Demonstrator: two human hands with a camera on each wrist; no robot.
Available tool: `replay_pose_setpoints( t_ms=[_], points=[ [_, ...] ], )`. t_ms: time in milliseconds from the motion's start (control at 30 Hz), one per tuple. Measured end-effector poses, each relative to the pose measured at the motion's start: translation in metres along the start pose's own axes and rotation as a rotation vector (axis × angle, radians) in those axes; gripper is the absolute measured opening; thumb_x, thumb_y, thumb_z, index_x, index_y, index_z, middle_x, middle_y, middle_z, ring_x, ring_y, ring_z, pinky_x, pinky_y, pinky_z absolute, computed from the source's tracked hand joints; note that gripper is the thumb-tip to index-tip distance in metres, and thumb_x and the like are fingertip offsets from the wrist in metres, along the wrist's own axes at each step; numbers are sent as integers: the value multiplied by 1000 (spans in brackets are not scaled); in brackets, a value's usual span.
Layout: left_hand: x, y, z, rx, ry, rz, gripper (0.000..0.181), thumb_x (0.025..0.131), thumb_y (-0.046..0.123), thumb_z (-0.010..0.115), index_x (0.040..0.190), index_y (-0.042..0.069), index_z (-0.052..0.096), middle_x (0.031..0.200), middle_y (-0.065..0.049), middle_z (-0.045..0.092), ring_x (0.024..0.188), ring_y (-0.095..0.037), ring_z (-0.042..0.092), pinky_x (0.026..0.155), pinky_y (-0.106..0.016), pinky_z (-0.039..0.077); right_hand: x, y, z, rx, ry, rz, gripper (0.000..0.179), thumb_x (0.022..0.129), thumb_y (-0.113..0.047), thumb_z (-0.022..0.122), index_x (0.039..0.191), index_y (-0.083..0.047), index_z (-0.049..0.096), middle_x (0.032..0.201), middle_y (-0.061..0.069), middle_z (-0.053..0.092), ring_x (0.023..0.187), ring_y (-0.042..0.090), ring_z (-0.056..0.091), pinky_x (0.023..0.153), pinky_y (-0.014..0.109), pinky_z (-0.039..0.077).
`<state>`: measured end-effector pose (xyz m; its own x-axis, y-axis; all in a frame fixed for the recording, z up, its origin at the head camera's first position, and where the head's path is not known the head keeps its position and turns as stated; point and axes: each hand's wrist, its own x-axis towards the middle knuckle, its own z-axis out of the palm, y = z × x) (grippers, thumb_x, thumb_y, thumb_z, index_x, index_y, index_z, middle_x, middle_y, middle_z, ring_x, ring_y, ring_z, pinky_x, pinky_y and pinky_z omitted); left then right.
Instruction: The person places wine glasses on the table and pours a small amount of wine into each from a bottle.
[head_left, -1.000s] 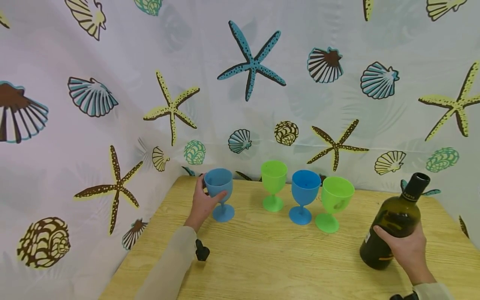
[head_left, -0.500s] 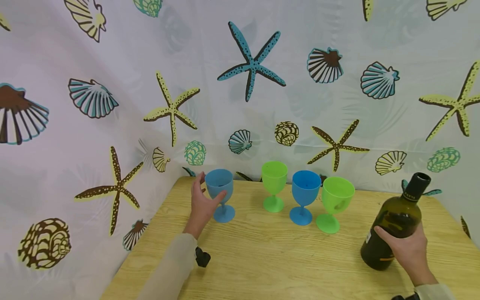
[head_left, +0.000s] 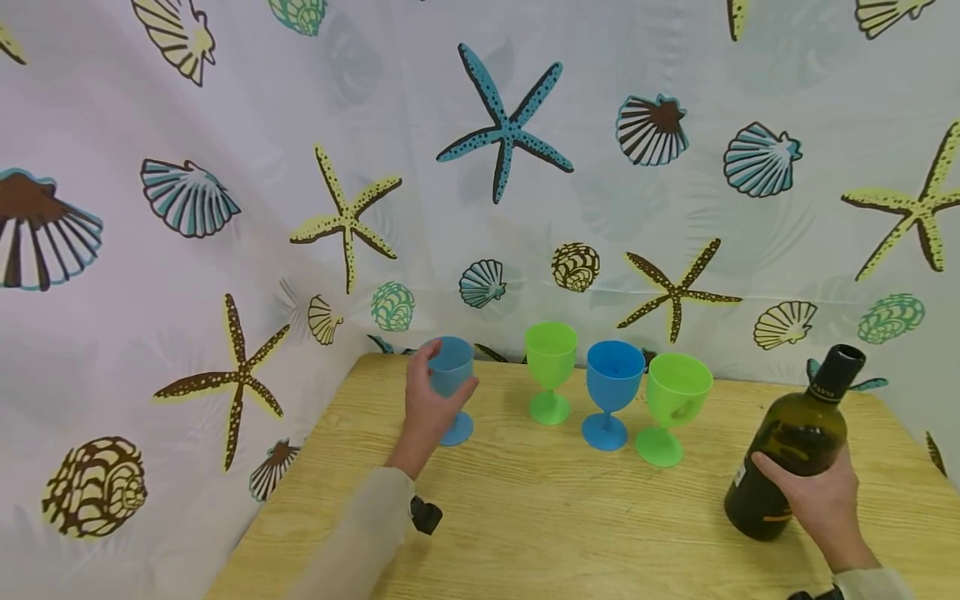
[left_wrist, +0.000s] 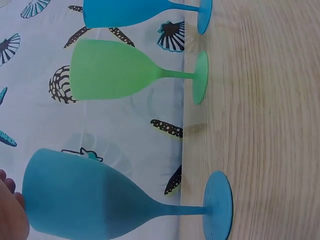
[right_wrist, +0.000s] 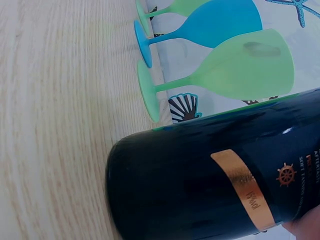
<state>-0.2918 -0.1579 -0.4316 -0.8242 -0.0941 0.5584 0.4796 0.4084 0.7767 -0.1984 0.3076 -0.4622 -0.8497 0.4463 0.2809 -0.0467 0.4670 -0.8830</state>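
My left hand (head_left: 433,408) holds the near side of the bowl of a light blue goblet (head_left: 454,377), its curled fingers left and its thumb right. The goblet's foot stands flat on the table. In the left wrist view, fingertips (left_wrist: 9,184) reach the rim of that light blue goblet (left_wrist: 82,195); most of the hand is out of frame. My right hand (head_left: 825,500) grips the body of a dark green wine bottle (head_left: 802,437), which leans with its uncapped neck to the upper right. A gold strip marks the bottle (right_wrist: 245,192) in the right wrist view.
A green goblet (head_left: 551,348), a darker blue goblet (head_left: 615,379) and another green goblet (head_left: 678,392) stand upright between the hands. They are on a wooden table (head_left: 562,525). A white curtain (head_left: 420,108) with starfish and shells hangs behind and to the left.
My left hand has shifted right, from the light blue goblet's left side to its front, and that goblet has slid slightly right. The right hand keeps its hold on the wine bottle.
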Motion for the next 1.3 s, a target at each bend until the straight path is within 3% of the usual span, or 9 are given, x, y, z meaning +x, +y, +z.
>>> replay_pose_setpoints(
  t_ms=[267, 433, 567, 667, 833, 933, 1100, 1300],
  points=[
    [-10, 7, 25, -20, -74, 99, 64, 85, 22, 73, 137, 5, 40, 134, -13, 42, 123, -29, 40, 97, -47, 36, 1, 1, -2, -24, -3, 26, 84, 76, -22, 81, 144, -18, 31, 124, 2, 47, 99, -4, 43, 83, 21, 37],
    [-14, 12, 47, -21, -156, 108, 61, 86, 19, 71, 138, 11, 40, 132, -10, 45, 121, -24, 42, 94, -43, 40, 1, 2, -2, -27, -6, 31, 84, 76, -22, 81, 144, -17, 31, 125, 4, 47, 99, -4, 43, 83, 22, 38],
    [-13, 14, 67, -68, -241, 32, 64, 86, 17, 71, 141, 12, 37, 133, -10, 45, 123, -24, 42, 95, -42, 40, 1, 3, -2, -22, -15, 29, 84, 77, -23, 80, 144, -17, 31, 124, 3, 47, 98, -5, 42, 81, 21, 38],
    [-10, 10, 81, -116, -271, -51, 69, 88, 21, 70, 144, 9, 32, 139, -9, 40, 126, -25, 40, 98, -44, 38, 1, 3, -2, -21, -15, 29, 84, 77, -22, 80, 144, -17, 30, 123, 1, 47, 98, -5, 42, 81, 21, 38],
    [-3, -5, 102, -127, -252, -148, 77, 87, 24, 70, 147, 9, 24, 143, -9, 32, 129, -26, 36, 100, -47, 36, 2, 4, -1, -19, -4, 32, 85, 76, -20, 81, 144, -14, 31, 121, -1, 47, 98, -4, 42, 82, 21, 37],
    [4, -13, 110, -112, -239, -205, 83, 85, 26, 72, 149, 10, 21, 145, -10, 30, 130, -27, 35, 101, -43, 36, 2, 4, -1, -18, -13, 33, 85, 76, -21, 81, 144, -14, 30, 121, -2, 47, 97, -6, 42, 80, 19, 37],
    [17, -20, 119, -121, -250, -267, 92, 83, 32, 75, 150, 10, 17, 149, -12, 27, 133, -29, 32, 103, -38, 33, 3, 4, 0, -6, -19, 39, 85, 76, -21, 81, 144, -14, 30, 119, -5, 47, 97, -5, 43, 80, 19, 38],
    [27, -24, 127, -125, -269, -276, 95, 81, 38, 75, 150, 9, 16, 148, -12, 30, 132, -28, 34, 104, -37, 32, 5, 4, -1, -26, -17, 61, 88, 76, -22, 81, 145, -13, 27, 125, 3, 46, 100, 0, 44, 82, 24, 38]
  ],
)
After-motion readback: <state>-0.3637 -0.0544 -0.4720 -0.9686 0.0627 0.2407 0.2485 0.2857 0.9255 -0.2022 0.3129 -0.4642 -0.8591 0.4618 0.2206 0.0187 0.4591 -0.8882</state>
